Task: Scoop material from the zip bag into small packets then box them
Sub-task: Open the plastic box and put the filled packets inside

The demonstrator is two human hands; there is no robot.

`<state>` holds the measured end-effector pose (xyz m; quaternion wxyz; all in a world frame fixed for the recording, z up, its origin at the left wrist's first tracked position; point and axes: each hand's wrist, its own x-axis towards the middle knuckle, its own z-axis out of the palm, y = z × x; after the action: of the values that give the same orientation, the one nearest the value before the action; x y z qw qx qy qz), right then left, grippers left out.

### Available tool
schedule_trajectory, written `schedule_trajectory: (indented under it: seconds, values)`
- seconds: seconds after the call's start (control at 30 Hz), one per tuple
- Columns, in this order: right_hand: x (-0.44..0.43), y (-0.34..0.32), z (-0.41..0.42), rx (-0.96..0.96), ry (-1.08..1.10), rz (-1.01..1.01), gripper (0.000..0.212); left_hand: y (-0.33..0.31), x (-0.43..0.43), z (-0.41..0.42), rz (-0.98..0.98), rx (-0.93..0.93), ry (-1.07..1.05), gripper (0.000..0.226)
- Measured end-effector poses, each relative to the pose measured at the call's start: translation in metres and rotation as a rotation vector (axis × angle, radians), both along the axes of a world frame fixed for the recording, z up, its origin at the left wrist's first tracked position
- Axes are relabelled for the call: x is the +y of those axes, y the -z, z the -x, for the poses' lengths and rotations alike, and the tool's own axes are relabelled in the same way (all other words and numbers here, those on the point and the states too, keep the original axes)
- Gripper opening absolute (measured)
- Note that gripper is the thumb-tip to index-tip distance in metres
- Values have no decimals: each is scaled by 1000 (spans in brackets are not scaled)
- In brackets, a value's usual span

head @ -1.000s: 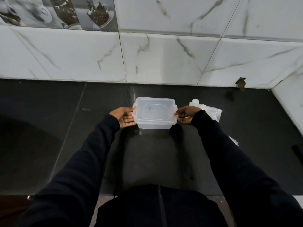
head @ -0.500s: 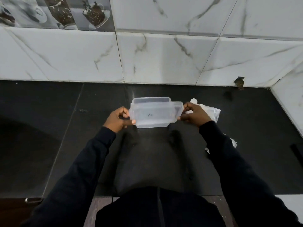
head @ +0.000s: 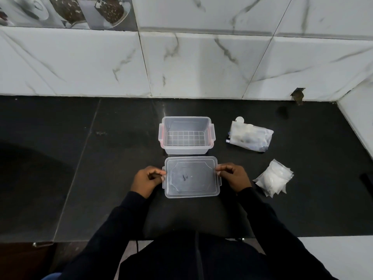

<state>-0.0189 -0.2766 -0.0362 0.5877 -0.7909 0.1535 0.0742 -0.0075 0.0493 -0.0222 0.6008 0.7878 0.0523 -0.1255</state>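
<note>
A clear plastic box (head: 210, 147) stands open on the black counter, with nothing inside and a grid pattern on its floor. Its clear lid (head: 191, 176) lies flat just in front of it. My left hand (head: 147, 178) pinches the lid's left edge and my right hand (head: 234, 175) pinches its right edge. To the right of the box lies a zip bag (head: 250, 136) with whitish contents and a round white tab at its top. Nearer me on the right sits a pile of small clear packets (head: 273, 178) with white material.
The black counter (head: 101, 178) meets a white marble-tile wall (head: 191, 63) at the back and on the right. A small dark object (head: 366, 178) lies at the counter's right edge. A dark round shadowed area lies at the far left.
The lid has come off the box. Both hands brought it toward me and it now lies flat in front of the open box. The zip bag and packets are now uncovered.
</note>
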Motion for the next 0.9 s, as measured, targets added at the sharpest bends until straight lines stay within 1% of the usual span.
schedule_trajectory:
  seconds: [0.03,0.1,0.27,0.37,0.43,0.6,0.7,0.8,0.9]
  values:
    - [2,1,-1,-8,-19,42,29,4,0,-2,-43,-16,6,15]
    - [4,5,-3,-19,-42,102,29,10,-1,-4,-115,-36,-4,18]
    - [10,8,-4,-65,-51,212,45,17,-6,-8,-205,-74,-39,26]
    - [14,4,-7,-52,-39,203,54,18,-9,-10,-246,-120,-51,28]
    - [15,1,-7,-56,-25,200,56,18,-10,-11,-256,-129,-55,27]
    - [15,-3,-7,-52,-42,254,49,17,-11,-8,-259,-111,-67,25]
    - [15,-11,-5,-75,-76,344,44,10,-14,-7,-300,-113,-67,24]
    - [12,-27,4,-139,-48,419,33,-7,-19,-2,-380,-188,-81,13]
    - [0,-43,26,-248,55,470,16,-29,-34,11,-355,-276,29,8]
